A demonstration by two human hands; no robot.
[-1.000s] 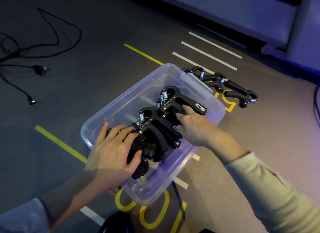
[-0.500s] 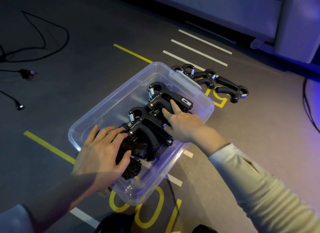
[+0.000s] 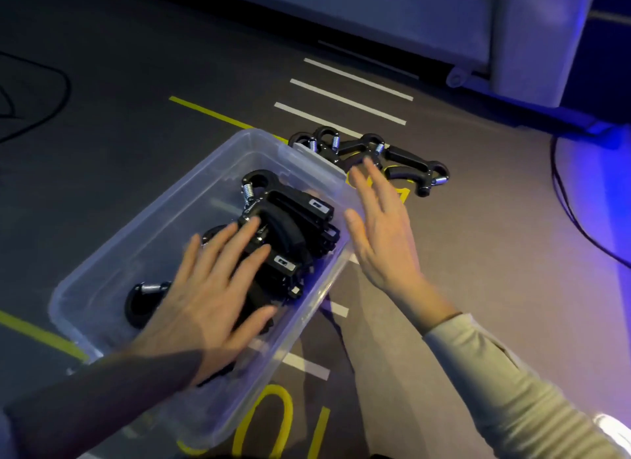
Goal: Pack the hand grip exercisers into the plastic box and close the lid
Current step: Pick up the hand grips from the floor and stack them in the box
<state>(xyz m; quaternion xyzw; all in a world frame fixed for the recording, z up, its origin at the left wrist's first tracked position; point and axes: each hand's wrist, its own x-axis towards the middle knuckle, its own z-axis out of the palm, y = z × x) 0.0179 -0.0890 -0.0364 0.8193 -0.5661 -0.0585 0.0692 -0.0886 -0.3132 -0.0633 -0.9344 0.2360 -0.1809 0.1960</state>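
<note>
Some black hand grip exercisers [image 3: 290, 226] lie in the clear plastic box [image 3: 191, 199] under the flat, spread left hand [image 3: 211, 287], the empty right hand [image 3: 382, 226] reaches, fingers straight, toward more exercisers on the floor [image 3: 403, 158], and no lid shows.

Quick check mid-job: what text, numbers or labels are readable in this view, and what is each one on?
"10": yellow number on the floor, partly under the plastic box; it may run on.
Yellow mark on the floor past the right hand: mostly hidden, unreadable.
Small tags on the grips in the box: too small to read.
Print on a grip near the left hand: blurred.
Grips on the floor: no readable text.
</note>
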